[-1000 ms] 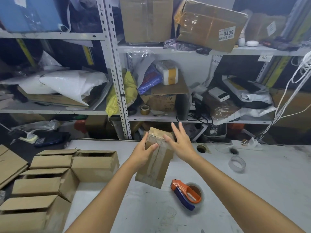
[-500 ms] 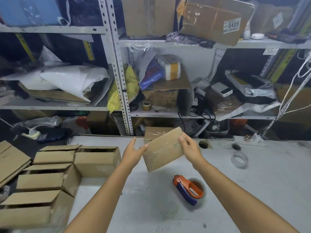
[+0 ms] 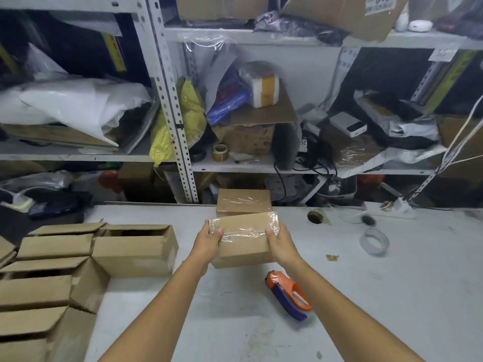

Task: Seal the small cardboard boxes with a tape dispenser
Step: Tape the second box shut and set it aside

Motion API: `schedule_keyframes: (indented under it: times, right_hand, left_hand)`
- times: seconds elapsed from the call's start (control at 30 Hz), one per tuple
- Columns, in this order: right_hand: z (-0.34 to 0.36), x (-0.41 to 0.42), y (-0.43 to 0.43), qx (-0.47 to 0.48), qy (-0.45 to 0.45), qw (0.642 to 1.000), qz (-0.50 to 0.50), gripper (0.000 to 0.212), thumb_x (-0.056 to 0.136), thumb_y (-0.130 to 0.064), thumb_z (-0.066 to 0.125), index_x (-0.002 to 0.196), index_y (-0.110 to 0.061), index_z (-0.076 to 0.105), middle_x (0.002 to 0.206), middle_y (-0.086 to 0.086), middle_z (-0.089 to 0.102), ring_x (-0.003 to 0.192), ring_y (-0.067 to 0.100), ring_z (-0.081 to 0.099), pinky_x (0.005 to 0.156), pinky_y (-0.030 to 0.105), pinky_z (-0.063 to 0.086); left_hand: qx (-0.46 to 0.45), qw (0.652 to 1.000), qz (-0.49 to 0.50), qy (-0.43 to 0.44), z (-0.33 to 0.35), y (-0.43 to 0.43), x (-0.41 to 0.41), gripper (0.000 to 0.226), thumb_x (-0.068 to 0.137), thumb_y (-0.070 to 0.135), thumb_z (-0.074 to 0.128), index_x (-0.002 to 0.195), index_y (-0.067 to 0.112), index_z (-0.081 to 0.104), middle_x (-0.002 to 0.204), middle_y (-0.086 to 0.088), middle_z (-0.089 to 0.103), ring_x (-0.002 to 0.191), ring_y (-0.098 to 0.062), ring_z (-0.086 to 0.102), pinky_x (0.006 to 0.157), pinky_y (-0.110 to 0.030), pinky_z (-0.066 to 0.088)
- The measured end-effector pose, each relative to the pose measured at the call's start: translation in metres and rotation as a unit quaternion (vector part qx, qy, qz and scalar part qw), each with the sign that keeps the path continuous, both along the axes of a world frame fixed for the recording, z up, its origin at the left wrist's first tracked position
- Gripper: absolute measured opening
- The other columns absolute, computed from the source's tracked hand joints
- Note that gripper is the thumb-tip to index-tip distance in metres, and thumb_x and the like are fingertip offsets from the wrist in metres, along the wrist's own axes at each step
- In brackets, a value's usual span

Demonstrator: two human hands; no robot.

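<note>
A small taped cardboard box (image 3: 244,240) hangs level above the grey table (image 3: 392,296), clear tape shining along its top. My left hand (image 3: 209,240) grips its left end and my right hand (image 3: 278,240) grips its right end. Just behind it a second taped box (image 3: 243,201) rests at the table's far edge. The orange and blue tape dispenser (image 3: 288,293) lies on the table below my right wrist, touched by neither hand.
Several open cardboard boxes (image 3: 133,246) crowd the table's left side. A clear tape roll (image 3: 374,241) lies to the right, near a round hole (image 3: 315,216) in the tabletop. Cluttered metal shelves (image 3: 170,105) rise behind the table.
The box has turned from a tilted pose to level and moved away from me toward the taped box at the back. Both hands now hold its ends.
</note>
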State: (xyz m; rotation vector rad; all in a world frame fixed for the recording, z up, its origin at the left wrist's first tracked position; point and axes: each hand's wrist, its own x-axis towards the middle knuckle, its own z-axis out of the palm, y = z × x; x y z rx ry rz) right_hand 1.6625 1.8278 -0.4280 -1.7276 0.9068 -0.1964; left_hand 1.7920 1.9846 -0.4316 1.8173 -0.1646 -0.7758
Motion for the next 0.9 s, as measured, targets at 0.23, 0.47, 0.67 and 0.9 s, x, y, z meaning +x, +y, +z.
schedule_keyframes:
  times: [0.23, 0.47, 0.67, 0.9]
  right_hand:
    - [-0.055, 0.030, -0.019, 0.061, 0.013, 0.998, -0.015, 0.049, 0.107, -0.032, 0.036, 0.154, -0.025, 0.022, 0.150, 0.000, 0.041, 0.135, 0.022, 0.042, 0.109, 0.035, 0.035]
    - [-0.088, 0.051, -0.038, 0.077, 0.015, 0.996, -0.034, 0.048, 0.107, -0.035, 0.036, 0.153, -0.027, 0.026, 0.146, -0.002, 0.046, 0.129, 0.019, 0.046, 0.107, 0.033, 0.037]
    - [-0.084, 0.060, -0.046, 0.078, 0.007, 0.996, -0.030, 0.045, 0.106, -0.034, 0.037, 0.150, -0.026, 0.029, 0.136, -0.006, 0.050, 0.120, 0.015, 0.048, 0.105, 0.032, 0.038]
    - [-0.073, 0.061, -0.053, 0.068, 0.038, 0.997, 0.005, 0.051, 0.106, -0.036, 0.037, 0.152, -0.020, 0.024, 0.141, -0.003, 0.046, 0.128, 0.019, 0.045, 0.108, 0.033, 0.036]
  left_hand:
    - [0.025, 0.998, -0.012, 0.055, -0.051, -0.020, 0.045, 0.064, 0.103, 0.035, 0.047, 0.158, 0.026, 0.015, 0.154, 0.000, 0.040, 0.131, -0.024, 0.048, 0.102, -0.032, 0.044]
    - [0.028, 0.997, -0.035, 0.065, -0.090, -0.044, 0.075, 0.058, 0.103, 0.034, 0.048, 0.156, 0.027, 0.024, 0.149, 0.000, 0.047, 0.122, -0.021, 0.056, 0.079, -0.024, 0.051]
    - [0.039, 0.997, -0.046, 0.053, -0.098, -0.051, 0.092, 0.063, 0.098, 0.041, 0.050, 0.155, 0.028, 0.026, 0.148, -0.001, 0.048, 0.124, -0.025, 0.055, 0.102, -0.040, 0.049]
    - [0.111, 0.991, -0.080, 0.008, -0.070, -0.054, 0.085, 0.069, 0.100, 0.040, 0.052, 0.157, 0.022, 0.020, 0.155, -0.006, 0.038, 0.133, -0.027, 0.045, 0.103, -0.036, 0.041]
